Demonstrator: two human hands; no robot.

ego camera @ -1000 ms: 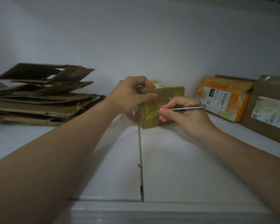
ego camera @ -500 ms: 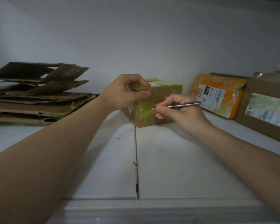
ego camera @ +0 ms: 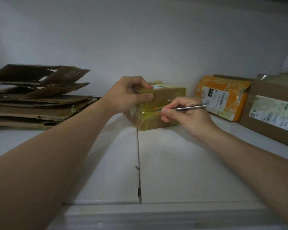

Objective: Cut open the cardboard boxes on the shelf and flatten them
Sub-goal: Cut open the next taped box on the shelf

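Note:
A small cardboard box [ego camera: 168, 95] wrapped in yellow tape stands at the middle of the white shelf [ego camera: 181, 163]. My left hand [ego camera: 128, 95] grips its near left top corner, fingers over the top and thumb on the front face. My right hand [ego camera: 184, 113] pinches a thin silver blade [ego camera: 189, 107] like a pen. The blade's tip touches the taped seam along the box's front face, close to the left corner.
A stack of flattened cardboard [ego camera: 35, 98] lies at the left against the wall. An orange taped parcel [ego camera: 221, 97] and a larger brown box with a white label [ego camera: 273, 110] stand at the right. A narrow seam runs down the shelf's middle.
The blade and my right hand have stayed on the taped seam with little movement. My left hand keeps its hold on the box's corner. The view has shifted slightly.

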